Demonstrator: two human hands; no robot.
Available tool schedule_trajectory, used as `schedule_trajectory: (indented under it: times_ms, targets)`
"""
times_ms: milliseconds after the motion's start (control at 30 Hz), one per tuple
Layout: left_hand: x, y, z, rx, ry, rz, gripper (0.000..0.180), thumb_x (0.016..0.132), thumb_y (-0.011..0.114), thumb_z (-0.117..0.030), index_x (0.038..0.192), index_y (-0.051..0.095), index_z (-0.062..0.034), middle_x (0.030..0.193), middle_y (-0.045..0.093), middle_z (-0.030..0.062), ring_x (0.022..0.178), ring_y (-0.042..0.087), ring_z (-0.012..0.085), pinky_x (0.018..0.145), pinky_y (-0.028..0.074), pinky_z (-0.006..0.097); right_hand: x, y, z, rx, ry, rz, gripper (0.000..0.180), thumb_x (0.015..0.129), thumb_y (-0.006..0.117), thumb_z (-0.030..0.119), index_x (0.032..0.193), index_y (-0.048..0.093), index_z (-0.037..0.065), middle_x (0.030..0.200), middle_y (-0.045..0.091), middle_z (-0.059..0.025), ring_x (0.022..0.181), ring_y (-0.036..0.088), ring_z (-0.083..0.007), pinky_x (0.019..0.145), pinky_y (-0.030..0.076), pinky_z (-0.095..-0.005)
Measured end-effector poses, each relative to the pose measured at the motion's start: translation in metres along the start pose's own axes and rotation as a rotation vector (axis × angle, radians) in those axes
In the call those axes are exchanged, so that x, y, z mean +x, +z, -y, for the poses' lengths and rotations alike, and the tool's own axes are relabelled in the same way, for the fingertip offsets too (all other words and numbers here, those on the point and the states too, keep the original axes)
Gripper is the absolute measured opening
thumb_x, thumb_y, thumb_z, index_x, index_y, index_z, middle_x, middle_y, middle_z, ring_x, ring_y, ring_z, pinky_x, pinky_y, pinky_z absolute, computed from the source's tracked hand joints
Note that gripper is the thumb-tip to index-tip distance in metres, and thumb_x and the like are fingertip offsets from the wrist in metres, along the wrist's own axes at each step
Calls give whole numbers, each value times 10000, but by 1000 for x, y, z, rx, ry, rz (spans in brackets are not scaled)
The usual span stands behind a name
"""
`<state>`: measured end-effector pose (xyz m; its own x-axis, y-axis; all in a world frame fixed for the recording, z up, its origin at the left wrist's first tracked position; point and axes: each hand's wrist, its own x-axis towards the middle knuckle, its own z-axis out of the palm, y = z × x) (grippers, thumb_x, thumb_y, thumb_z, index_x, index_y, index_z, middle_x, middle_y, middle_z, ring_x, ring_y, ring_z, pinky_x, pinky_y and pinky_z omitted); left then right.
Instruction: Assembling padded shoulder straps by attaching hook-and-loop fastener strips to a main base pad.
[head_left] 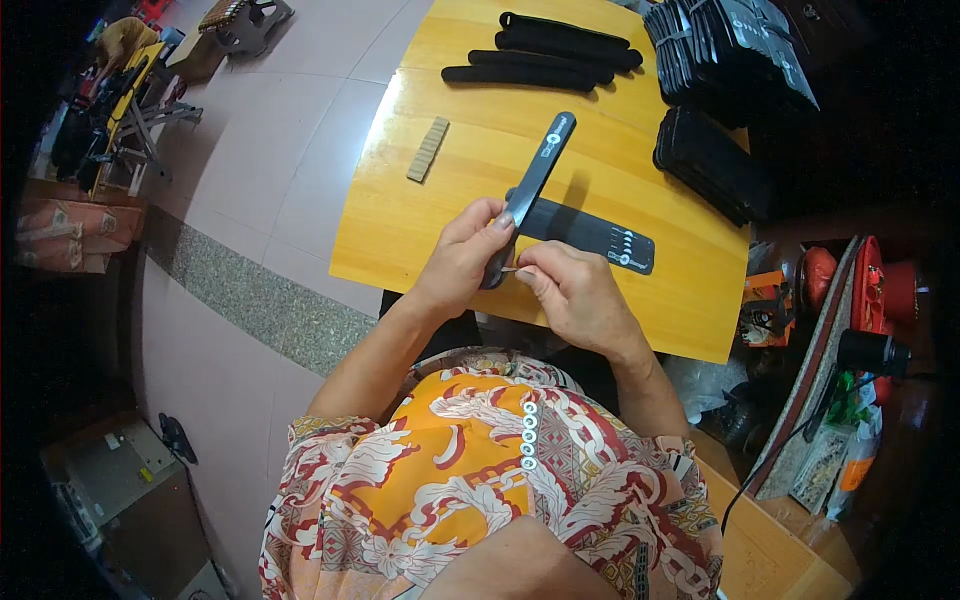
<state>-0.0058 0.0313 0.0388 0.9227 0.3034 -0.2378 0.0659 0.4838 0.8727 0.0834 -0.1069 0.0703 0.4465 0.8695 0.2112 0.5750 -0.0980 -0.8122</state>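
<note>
Patterned shirt (470,480) fronts yellow table (620,150) over pale floor (335,110); left hand (462,255) grips black strip (547,158), right hand (580,295) pinches alongside.

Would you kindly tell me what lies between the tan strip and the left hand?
Only bare yellow tabletop shows between the tan strip and the left hand in the head view.

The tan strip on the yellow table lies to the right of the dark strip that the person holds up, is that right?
Not quite: the tan strip on the yellow table lies to the left of the dark strip that the person's left hand holds up, as the head view shows.
</note>
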Motion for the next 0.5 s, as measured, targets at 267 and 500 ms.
schedule_trajectory:
  times_ms: [267,500]
  targets:
    - [3,1,5,286,41,46,207,917,483,-190,1033,512,-21,686,450,-44,567,404,28,470,310,178,-3,2,11,-334,-134,75,58,745,586,63,749,540,28,692,573,-148,638,575,-337,542,441,-425]
    - [9,-1,5,521,119,47,212,906,482,-171,975,513,27,692,491,29,621,456,95,551,399,255,10,-2,-9,-219,-200,164,91,715,606,23,713,515,21,660,548,-146,622,563,-319,533,441,-388]
